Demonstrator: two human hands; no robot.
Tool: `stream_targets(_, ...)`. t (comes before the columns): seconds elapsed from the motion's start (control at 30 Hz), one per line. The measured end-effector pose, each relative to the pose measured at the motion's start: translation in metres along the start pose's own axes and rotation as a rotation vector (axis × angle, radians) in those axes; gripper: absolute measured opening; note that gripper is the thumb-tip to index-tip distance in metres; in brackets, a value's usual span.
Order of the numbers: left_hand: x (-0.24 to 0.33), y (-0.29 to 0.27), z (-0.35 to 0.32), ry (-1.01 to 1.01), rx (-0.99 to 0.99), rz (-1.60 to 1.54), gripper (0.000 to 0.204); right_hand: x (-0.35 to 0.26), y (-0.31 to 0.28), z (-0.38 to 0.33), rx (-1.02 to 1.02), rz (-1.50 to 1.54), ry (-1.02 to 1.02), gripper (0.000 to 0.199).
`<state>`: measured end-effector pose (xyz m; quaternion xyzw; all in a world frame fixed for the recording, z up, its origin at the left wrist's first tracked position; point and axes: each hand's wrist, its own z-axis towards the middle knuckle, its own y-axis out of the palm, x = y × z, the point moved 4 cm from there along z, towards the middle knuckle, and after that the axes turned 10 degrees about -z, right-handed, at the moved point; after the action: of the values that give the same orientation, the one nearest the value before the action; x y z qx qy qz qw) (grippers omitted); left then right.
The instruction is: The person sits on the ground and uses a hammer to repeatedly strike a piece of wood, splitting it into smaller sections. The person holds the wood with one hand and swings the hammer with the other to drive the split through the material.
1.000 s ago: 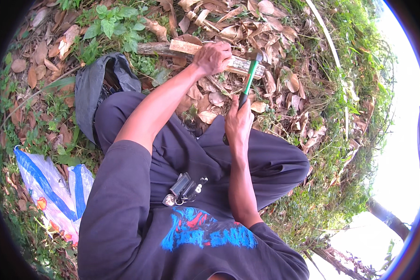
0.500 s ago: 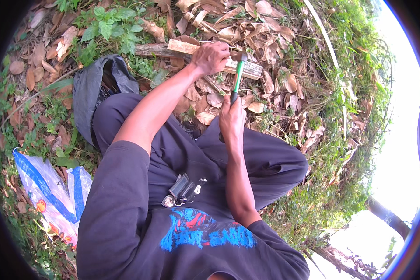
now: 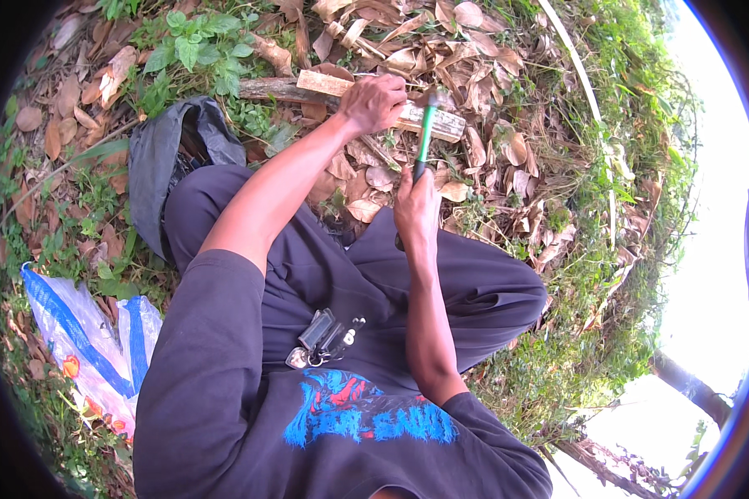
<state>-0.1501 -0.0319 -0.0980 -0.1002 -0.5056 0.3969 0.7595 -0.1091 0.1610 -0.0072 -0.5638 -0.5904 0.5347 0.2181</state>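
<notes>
My right hand (image 3: 417, 202) is wrapped round the black grip of a hammer (image 3: 425, 137) with a green shaft. The hammer's head is just right of my left hand (image 3: 374, 104), over a length of split wood (image 3: 443, 124) on the leaf litter. Closed fingers of my left hand press down at this wood; what they pinch, if anything, is hidden. A paler strip of wood (image 3: 323, 83) sticks out to the left of that hand. Beneath it, a weathered grey stick (image 3: 266, 89) runs to the left.
A black plastic bag (image 3: 151, 179) stands open by my left knee. Farther left lies a clear plastic bag with blue stripes (image 3: 62, 312). Keys (image 3: 314, 356) rest at my lap. Dry leaves (image 3: 516, 150), grass and a leafy green plant (image 3: 193, 46) surround the wood.
The hammer's head has risen very slightly, and my right hand has shifted a little with it. My left hand stays in place at the wood.
</notes>
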Motion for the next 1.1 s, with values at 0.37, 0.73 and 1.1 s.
stream_targets(0.37,-0.001,-0.002,0.002,-0.001,-0.020,0.025,0.011,-0.005,0.006,-0.004,0.089,0.037,-0.120,0.028)
stream_targets(0.73,-0.005,0.001,0.002,0.004,-0.002,0.017,0.012,0.000,0.002,-0.001,0.154,0.045,-0.105,0.028)
stream_targets(1.1,-0.002,0.002,0.003,0.013,-0.037,0.036,0.013,-0.001,-0.009,-0.012,0.030,0.193,0.067,0.032)
